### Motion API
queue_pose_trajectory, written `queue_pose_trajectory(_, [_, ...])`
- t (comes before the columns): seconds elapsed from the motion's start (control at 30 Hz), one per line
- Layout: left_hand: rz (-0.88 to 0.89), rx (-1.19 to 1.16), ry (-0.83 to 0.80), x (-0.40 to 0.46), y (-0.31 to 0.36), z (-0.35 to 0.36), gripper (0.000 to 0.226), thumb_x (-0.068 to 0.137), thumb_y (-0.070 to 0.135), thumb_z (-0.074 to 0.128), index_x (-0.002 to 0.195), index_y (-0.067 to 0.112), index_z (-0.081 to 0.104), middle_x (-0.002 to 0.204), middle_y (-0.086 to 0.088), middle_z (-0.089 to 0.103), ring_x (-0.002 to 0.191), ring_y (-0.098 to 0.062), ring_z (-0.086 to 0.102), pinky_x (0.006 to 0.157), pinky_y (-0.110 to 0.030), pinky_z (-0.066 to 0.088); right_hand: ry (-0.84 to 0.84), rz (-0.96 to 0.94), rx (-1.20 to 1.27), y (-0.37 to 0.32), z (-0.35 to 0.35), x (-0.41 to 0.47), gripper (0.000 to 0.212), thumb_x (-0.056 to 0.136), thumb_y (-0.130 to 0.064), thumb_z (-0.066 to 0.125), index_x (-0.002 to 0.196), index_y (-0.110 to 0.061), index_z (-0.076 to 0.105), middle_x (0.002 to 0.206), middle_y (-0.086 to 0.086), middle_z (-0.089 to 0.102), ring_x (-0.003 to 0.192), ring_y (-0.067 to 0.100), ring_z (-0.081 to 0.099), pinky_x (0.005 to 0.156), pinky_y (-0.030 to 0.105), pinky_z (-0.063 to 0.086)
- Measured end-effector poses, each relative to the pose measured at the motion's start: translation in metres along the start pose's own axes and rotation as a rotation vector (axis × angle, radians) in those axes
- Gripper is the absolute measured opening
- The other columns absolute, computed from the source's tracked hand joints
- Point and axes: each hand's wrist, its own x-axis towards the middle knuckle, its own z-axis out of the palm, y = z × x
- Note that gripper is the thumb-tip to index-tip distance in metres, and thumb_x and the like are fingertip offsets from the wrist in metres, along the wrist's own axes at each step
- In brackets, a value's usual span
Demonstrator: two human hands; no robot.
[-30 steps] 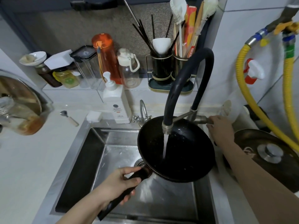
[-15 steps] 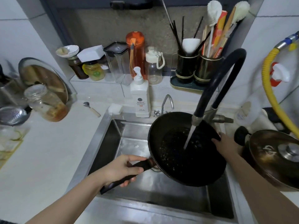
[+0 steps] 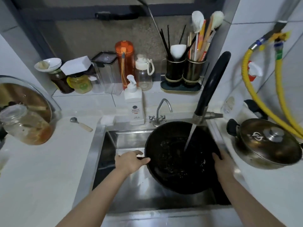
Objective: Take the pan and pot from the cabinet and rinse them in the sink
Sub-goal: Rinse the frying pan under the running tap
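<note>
Left hand (image 3: 129, 163) grips the handle, apparently; right hand (image 3: 223, 163) curls over the rim of the pan (image 3: 177, 161). Stiff, wet, likely heavy: support both sides.

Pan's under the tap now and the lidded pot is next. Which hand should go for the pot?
Right, probably. The right hand holds the pan at its right rim, on the side where the pot sits on the counter. The left hand grips the handle end on the far side, keeping the pan under the water.

The pan (image 3: 178, 159) sits in the sink (image 3: 105, 154) under the faucet (image 3: 211, 86), the pot (image 3: 268, 143) on the counter to its right.
</note>
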Motion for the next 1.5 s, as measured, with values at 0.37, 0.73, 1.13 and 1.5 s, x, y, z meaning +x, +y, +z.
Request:
queue_pose_trajectory(0.37, [0.039, 0.093, 0.150, 0.011, -0.044, -0.004, 0.038, 0.087, 0.058, 0.038, 0.086, 0.025, 0.058, 0.096, -0.001, 0.071, 0.092, -0.020, 0.064, 0.080, -0.031, 0.044, 0.003, -0.007, 0.043, -0.035, 0.032, -0.051, 0.035, 0.097, -0.019, 0.048, 0.130, -0.012, 0.054, 0.127, 0.011, 0.060, 0.120, 0.031, 0.053, 0.097, 0.037, 0.039])
queue_pose_trajectory(0.73, [0.028, 0.222, 0.184, 0.023, -0.010, 0.024, 0.056, 0.088, 0.064, 0.034, 0.089, 0.020, 0.069, 0.091, -0.001, 0.072, 0.093, -0.020, 0.065, 0.090, -0.035, 0.036, 0.092, 0.036, 0.030, 0.005, 0.010, -0.032, 0.036, 0.094, -0.022, 0.054, 0.126, -0.008, 0.058, 0.123, 0.013, 0.063, 0.117, 0.031, 0.057, 0.102, 0.039, 0.042])
queue_pose_trajectory(1.13, [-0.053, 0.223, 0.270, 0.011, -0.055, -0.003, 0.056, 0.089, 0.066, 0.032, 0.078, 0.022, 0.065, 0.077, 0.001, 0.066, 0.087, -0.020, 0.064, 0.086, -0.035, 0.035, -0.083, 0.055, 0.109, -0.014, 0.058, -0.031, 0.028, 0.094, -0.011, 0.049, 0.119, -0.004, 0.061, 0.112, 0.015, 0.066, 0.107, 0.030, 0.061, 0.089, 0.033, 0.045])
queue_pose_trajectory(1.5, [-0.020, 0.115, 0.103, 0.003, -0.040, 0.025, 0.053, 0.087, 0.068, 0.035, 0.083, 0.028, 0.070, 0.089, 0.006, 0.072, 0.098, -0.015, 0.063, 0.093, -0.037, 0.031, -0.032, 0.113, 0.086, 0.021, 0.024, -0.053, 0.033, 0.095, -0.011, 0.047, 0.127, -0.011, 0.057, 0.117, 0.005, 0.063, 0.114, 0.027, 0.057, 0.100, 0.041, 0.045])
